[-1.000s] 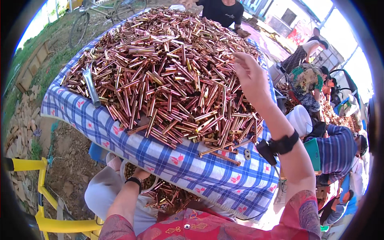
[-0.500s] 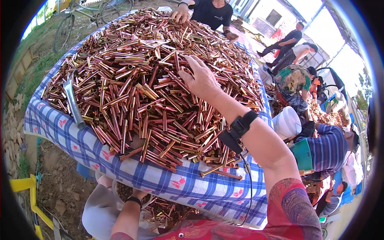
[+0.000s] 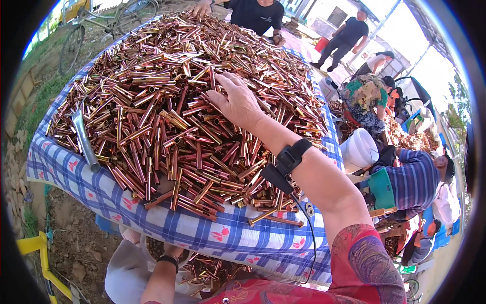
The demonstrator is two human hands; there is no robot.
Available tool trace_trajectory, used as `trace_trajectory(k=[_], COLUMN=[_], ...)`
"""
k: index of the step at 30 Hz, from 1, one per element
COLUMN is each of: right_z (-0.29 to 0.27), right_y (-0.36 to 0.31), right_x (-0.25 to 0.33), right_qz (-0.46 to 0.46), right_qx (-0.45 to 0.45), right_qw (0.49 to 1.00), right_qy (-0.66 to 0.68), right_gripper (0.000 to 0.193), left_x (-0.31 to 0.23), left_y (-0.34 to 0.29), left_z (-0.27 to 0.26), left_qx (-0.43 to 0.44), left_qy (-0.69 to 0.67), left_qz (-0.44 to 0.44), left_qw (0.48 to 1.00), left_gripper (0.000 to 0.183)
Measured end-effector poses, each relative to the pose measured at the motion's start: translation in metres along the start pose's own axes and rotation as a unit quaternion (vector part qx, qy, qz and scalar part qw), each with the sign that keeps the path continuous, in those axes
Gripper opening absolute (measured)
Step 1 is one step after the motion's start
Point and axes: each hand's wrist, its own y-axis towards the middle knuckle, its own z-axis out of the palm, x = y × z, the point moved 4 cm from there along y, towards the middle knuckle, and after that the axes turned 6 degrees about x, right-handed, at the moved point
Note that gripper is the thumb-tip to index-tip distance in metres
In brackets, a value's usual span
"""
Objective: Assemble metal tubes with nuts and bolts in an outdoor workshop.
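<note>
Checked cloth (image 3: 169,229), outdoors, bearing a heap of copper-coloured metal tubes (image 3: 152,114).
Right hand (image 3: 238,105): unclenched, fingers extended over the heap's middle; tubes lie beneath and beyond the fingertips. Left hand (image 3: 173,251): near left, below the cloth edge; grip cannot be determined.

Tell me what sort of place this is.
Probably an outdoor work yard: coppery metal tubes heaped on a blue-checked cloth, bare dirt beside it, and several people near another coppery pile to the right.
</note>
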Motion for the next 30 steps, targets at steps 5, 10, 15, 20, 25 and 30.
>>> trace_trajectory(k=[5, 10, 15, 20, 25, 30], right_z=[-0.001, 0.008, 0.000, -0.003, -0.010, -0.006], right_y=[-0.008, -0.009, -0.010, -0.006, -0.003, 0.006], right_x=[0.006, 0.007, 0.005, -0.003, -0.023, -0.036], right_qz=[0.002, -0.045, -0.035, -0.005, 0.012, 0.066], right_qx=[0.108, 0.078, 0.111, 0.111, 0.085, 0.047], right_qw=[0.985, 0.996, 0.991, 0.985, 0.980, 0.996], right_qy=[-0.134, -0.017, -0.069, -0.129, -0.178, -0.044], right_gripper=[0.054, 0.051, 0.050, 0.044, 0.045, 0.042], left_x=[-0.017, 0.001, -0.023, -0.045, -0.048, -0.036], left_y=[-0.005, -0.008, -0.014, -0.023, -0.025, -0.024], left_z=[-0.008, 0.002, -0.022, -0.050, -0.057, -0.051], left_qx=[0.013, 0.027, 0.015, -0.023, 0.052, 0.015], left_qy=[-0.042, -0.028, -0.073, -0.095, -0.091, -0.074], left_qz=[-0.035, -0.050, -0.074, -0.066, -0.118, -0.106], left_qw=[0.998, 0.998, 0.994, 0.993, 0.988, 0.992], left_gripper=[0.057, 0.057, 0.057, 0.054, 0.054, 0.048])
